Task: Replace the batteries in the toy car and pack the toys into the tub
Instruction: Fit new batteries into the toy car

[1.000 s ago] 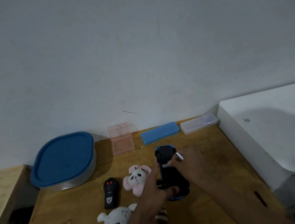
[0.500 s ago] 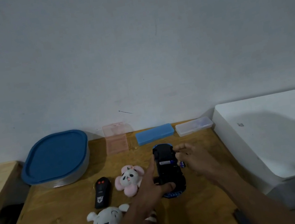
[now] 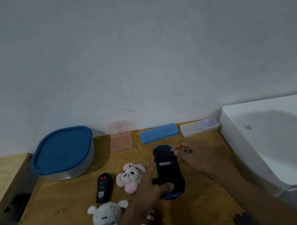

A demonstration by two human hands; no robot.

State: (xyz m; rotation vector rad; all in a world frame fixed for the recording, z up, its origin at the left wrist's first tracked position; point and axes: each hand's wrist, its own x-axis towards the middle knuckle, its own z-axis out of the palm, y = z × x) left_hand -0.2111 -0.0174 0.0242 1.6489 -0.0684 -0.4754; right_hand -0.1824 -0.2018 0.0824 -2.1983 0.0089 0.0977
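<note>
Left hand grips upturned toy car (mid-table); right hand pinches battery.

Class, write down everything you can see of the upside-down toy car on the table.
The black plastic toy car with blue trim lies belly-up on the wooden table, lengthwise away from the viewer. Its battery bay is open, with one battery lying crosswise inside. The left hand steadies its near end; the right hand hovers beside its far end.
</note>
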